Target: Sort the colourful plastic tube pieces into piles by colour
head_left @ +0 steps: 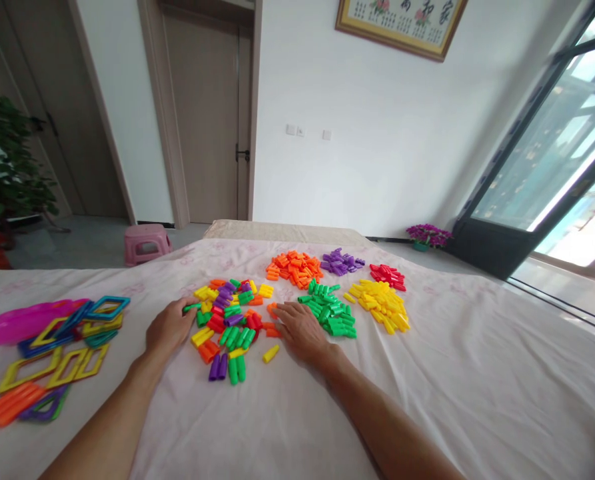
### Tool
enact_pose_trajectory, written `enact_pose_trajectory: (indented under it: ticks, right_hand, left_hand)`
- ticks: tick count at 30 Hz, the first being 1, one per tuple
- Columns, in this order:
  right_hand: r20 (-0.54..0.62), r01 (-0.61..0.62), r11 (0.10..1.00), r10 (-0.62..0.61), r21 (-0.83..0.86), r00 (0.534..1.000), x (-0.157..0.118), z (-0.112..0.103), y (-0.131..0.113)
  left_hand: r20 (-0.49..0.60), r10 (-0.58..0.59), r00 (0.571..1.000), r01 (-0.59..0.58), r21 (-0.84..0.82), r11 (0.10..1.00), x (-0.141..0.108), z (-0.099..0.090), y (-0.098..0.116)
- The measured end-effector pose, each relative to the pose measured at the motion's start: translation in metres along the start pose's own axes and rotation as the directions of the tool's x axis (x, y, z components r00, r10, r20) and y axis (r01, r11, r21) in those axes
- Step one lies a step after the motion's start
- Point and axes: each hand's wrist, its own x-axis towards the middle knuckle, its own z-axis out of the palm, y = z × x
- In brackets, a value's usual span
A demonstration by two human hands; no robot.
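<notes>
Right fingers (288,316) outstretched, palm-down

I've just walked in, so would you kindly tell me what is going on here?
A person's left hand is at the left side of a mixed-colour heap of plastic pieces, with a green piece at its fingertips. The right hand is at the heap's right side, by orange pieces and next to a green pile. Whether either grips anything is unclear. An orange pile, purple pile, red pile and yellow pile lie apart from the heap.
</notes>
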Motion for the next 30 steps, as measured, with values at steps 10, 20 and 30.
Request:
enact_pose_trajectory:
  ticks: [10, 20, 30]
  right_hand:
    - [0.012, -0.006, 1.000, 0.006, 0.015, 1.000, -0.0024, 0.0031, 0.0006]
    - [-0.018, 0.009, 0.999, -0.008, 0.052, 1.000, -0.0031, 0.0075, 0.0035]
    - [-0.027, 0.023, 0.997, -0.021, 0.070, 0.999, -0.0034, 0.0046, 0.0008]
  left_hand:
    - [0.005, 0.004, 1.000, -0.004, 0.006, 1.000, 0.0002, 0.0004, 0.0001]
    - [0.015, -0.010, 1.000, 0.010, 0.012, 1.000, -0.0019, -0.0029, 0.0036]
    - [0.005, -0.006, 1.000, 0.006, -0.003, 1.000, -0.0025, -0.0030, 0.0041]
